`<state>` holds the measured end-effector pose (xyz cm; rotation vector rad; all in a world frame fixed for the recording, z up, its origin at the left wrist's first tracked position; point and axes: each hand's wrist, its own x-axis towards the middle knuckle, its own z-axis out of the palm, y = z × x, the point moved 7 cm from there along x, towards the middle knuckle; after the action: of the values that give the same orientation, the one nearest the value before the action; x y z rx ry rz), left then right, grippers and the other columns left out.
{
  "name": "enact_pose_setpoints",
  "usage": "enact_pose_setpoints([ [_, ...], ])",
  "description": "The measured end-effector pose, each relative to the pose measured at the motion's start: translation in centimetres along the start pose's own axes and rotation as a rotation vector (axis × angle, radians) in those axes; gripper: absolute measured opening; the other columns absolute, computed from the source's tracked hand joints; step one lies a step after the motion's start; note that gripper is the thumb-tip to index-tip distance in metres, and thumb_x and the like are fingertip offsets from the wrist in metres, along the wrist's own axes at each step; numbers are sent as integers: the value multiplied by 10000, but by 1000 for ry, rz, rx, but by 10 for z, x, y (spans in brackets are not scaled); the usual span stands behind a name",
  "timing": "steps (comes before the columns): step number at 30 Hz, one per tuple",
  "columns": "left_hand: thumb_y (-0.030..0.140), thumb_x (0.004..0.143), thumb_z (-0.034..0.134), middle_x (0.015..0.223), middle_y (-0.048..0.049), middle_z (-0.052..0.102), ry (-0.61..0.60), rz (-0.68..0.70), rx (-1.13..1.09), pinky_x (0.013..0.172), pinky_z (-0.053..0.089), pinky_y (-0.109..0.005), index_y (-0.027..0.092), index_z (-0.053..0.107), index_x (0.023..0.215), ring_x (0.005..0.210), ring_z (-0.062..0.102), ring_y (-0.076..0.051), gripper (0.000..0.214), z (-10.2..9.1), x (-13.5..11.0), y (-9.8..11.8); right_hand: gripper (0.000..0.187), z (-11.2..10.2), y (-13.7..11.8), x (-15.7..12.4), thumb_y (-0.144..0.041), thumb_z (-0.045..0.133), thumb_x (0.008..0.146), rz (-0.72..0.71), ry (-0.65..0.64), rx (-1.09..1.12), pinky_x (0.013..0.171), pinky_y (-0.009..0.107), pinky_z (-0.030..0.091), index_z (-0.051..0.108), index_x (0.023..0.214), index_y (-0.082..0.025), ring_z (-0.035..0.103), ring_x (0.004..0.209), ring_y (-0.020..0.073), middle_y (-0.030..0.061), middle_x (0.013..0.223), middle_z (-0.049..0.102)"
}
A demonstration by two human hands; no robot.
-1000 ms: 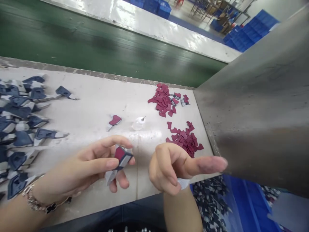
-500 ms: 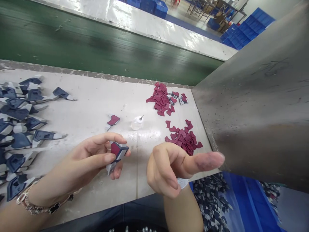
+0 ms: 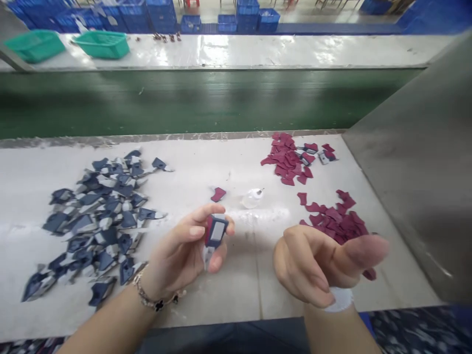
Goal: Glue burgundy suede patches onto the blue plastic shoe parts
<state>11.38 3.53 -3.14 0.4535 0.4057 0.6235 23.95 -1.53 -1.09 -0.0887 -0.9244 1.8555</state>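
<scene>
My left hand (image 3: pixel 184 250) pinches a small navy, grey and maroon shoe-upper piece (image 3: pixel 215 232) between thumb and fingers, held upright above the white table (image 3: pixel 221 162). My right hand (image 3: pixel 320 263) hovers to its right with fingers curled into the palm and thumb stretched out to the right; a white wrap shows at its wrist. A single maroon piece (image 3: pixel 218 194) and a small clear glue bottle (image 3: pixel 252 198) lie just beyond my hands. A pile of navy and grey pieces (image 3: pixel 99 216) is spread to the left.
Two heaps of maroon cut pieces (image 3: pixel 287 157) (image 3: pixel 335 216) lie at the right. A grey metal panel (image 3: pixel 416 167) rises at the right edge. A green conveyor belt (image 3: pixel 184 98) runs behind the table; green baskets (image 3: pixel 101 44) and blue crates (image 3: pixel 258 14) stand beyond.
The view has swung left and up, bringing the whole navy pile and far baskets into sight. My left hand has turned the piece more upright. My right hand keeps its curled pose.
</scene>
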Motion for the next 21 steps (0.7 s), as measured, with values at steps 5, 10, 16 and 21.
enact_pose_setpoints([
  [5,230,868,619,957,-39,724,-73,21,-21,569,537,-146,201,706,1081,596,693,-81,232,2,0,1,534,-7,7,-2,-722,428,927,14,30,4,374,172,258,500,782,-213,274,323,55,-91,473,393],
  [10,232,883,629,970,-36,714,-107,48,-3,570,533,-145,207,693,1084,604,678,-73,213,1,2,1,558,-2,4,4,-733,408,926,-116,-3,64,301,106,229,464,754,-204,246,254,8,-111,449,385],
  [16,220,875,667,921,-26,703,-93,84,50,530,488,-135,213,705,1016,543,609,-42,146,-1,4,2,511,-1,3,6,-681,432,947,-109,-2,57,304,124,213,472,768,-204,236,270,14,-111,459,373],
  [21,223,875,682,906,-21,699,-24,126,85,535,479,-122,206,704,1015,535,586,-23,142,-6,5,2,519,-3,4,2,-697,395,949,-94,-9,17,312,133,220,469,774,-214,227,264,23,-114,439,360],
])
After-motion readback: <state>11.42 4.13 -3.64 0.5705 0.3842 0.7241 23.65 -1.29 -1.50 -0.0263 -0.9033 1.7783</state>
